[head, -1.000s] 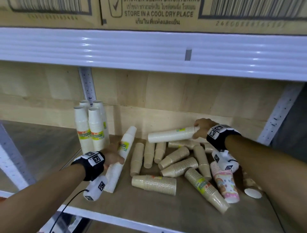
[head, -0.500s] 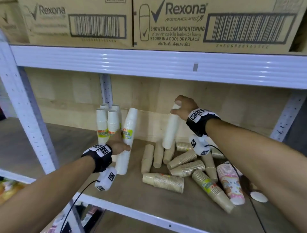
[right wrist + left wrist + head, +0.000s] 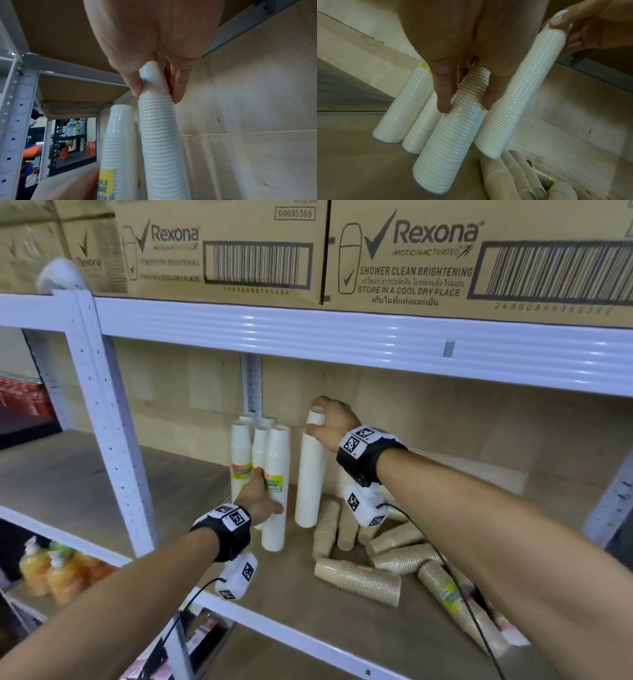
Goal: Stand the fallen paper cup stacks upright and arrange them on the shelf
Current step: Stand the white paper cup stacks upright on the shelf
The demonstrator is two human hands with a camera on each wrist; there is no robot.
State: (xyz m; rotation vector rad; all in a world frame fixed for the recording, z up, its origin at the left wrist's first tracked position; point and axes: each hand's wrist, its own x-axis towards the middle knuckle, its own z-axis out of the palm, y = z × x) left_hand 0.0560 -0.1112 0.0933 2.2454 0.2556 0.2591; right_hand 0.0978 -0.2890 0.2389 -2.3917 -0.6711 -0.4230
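Two tall white stacks upright on the shelf [image 3: 239, 587], labelled stack [image 3: 275, 491] pinched mid-height by left hand [image 3: 260, 501], plain stack [image 3: 310, 474] pinched atop by right hand [image 3: 330, 422]; toppling is risked if released off-plumb against the fallen brown stacks [image 3: 359, 577].

Black wristbands [image 3: 224, 534] carry white coded camera pods [image 3: 237, 576], black cables [image 3: 191, 599].

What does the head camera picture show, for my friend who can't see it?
Two hands stand tall white cup stacks upright on a wooden shelf: the left hand holds one stack, the right hand grips another stack's top. Brown cup stacks lie fallen beside them.
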